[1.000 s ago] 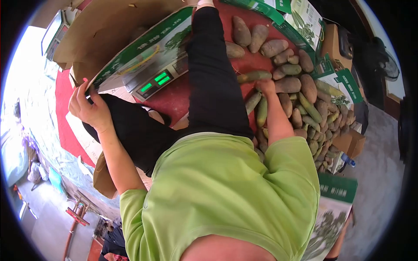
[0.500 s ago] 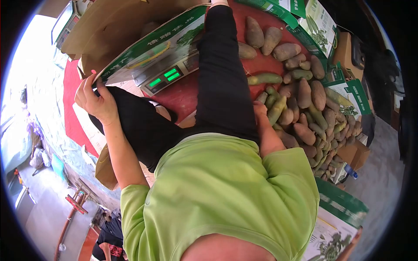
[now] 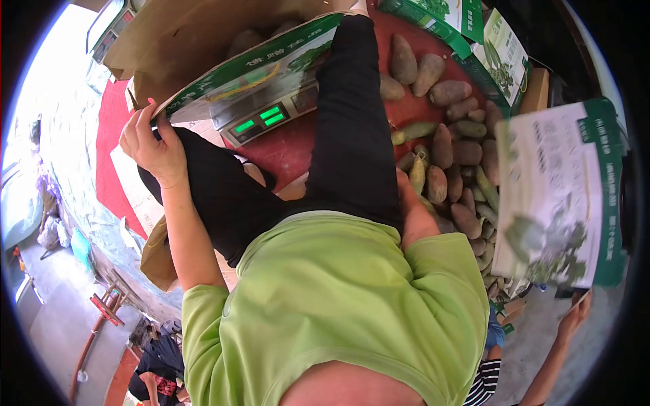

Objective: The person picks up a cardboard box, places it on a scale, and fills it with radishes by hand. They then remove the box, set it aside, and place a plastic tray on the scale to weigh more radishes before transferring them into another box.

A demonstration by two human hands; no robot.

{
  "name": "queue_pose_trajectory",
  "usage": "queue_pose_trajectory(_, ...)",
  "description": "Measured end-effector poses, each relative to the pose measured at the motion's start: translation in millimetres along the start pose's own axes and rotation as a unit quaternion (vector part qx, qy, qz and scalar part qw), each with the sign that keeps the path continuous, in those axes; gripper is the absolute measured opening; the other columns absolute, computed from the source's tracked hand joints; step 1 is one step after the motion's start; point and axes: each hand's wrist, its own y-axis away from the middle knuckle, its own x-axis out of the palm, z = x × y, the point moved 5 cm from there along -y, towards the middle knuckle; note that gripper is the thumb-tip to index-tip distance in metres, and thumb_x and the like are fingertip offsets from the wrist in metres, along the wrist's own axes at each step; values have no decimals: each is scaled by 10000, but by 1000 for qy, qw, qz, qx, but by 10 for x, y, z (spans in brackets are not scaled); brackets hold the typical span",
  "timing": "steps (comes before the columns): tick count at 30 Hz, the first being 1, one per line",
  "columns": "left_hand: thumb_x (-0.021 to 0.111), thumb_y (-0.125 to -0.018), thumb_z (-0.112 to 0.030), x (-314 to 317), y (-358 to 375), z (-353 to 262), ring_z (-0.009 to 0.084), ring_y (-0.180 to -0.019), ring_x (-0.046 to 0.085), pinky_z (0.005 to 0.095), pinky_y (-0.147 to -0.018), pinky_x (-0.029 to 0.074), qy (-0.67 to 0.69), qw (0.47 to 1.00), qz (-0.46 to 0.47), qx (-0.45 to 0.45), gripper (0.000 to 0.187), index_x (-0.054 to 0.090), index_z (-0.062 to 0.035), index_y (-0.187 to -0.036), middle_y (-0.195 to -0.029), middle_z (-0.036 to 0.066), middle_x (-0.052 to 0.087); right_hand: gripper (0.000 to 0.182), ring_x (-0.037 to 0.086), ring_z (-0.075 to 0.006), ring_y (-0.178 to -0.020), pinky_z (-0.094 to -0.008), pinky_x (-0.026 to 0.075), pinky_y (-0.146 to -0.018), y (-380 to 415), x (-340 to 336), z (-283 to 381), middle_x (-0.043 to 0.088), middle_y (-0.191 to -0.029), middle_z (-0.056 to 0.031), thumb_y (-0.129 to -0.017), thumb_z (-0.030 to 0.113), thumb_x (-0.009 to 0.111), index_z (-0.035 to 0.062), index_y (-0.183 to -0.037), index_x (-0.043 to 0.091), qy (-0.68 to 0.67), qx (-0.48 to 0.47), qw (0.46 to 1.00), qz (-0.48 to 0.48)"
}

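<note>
My left hand [image 3: 153, 145] pinches the lower edge of a big open cardboard box [image 3: 261, 57] with a green printed side. Two dark tubers show inside it. Under the box is a scale [image 3: 271, 115] with green lit digits. My right hand [image 3: 406, 189] rests by my thigh at the near edge of a pile of brown and green tubers [image 3: 466, 152]; its fingers are mostly hidden, so its grip cannot be made out.
On the right another person's hand [image 3: 577, 311] holds up a green and white box [image 3: 555, 196] over the pile. More printed boxes [image 3: 501, 54] stand at the upper right. A person in dark clothes [image 3: 162, 358] is at the lower left.
The green and white box and the other person's arm have come into view on the right, covering part of the pile. My left hand stays on the big box's edge.
</note>
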Motion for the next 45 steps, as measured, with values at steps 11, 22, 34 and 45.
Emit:
queue_pose_trajectory(11,674,-766,-28,-25,-12,-10,238,-918,577,362,-854,399,8,1000,3,-26,210,661,-98,-963,-950,47,647,228,623,-235,-964,-344,467,-908,-829,4941,-75,668,-1020,-120,-875,132,620,3,-1054,681,-276,25,941,196)
queue_pose_trajectory(22,680,-721,-19,-15,23,51,238,-944,567,362,-870,385,25,999,-9,-36,261,666,-135,-953,-972,25,636,215,563,-262,-1085,-316,438,-935,-1633,3780,2855,543,-1195,-139,-833,141,686,179,-1040,731,-86,-338,933,-89)
queue_pose_trajectory(34,677,-720,-31,-8,40,71,235,-963,559,363,-880,382,30,999,-11,-42,268,667,-143,-963,-980,20,632,200,602,-192,-986,-283,478,-848,-1042,4006,4875,594,-1149,-86,-840,110,673,106,-1037,709,-126,-586,800,-8)
queue_pose_trajectory(45,690,-763,-57,-23,15,47,228,-972,589,360,-882,398,9,1000,10,-26,234,666,-123,-985,-963,34,650,247,628,-166,-963,-276,489,-845,-1843,4147,2908,656,-1076,-83,-862,114,646,61,-1101,675,-140,-359,919,-81)
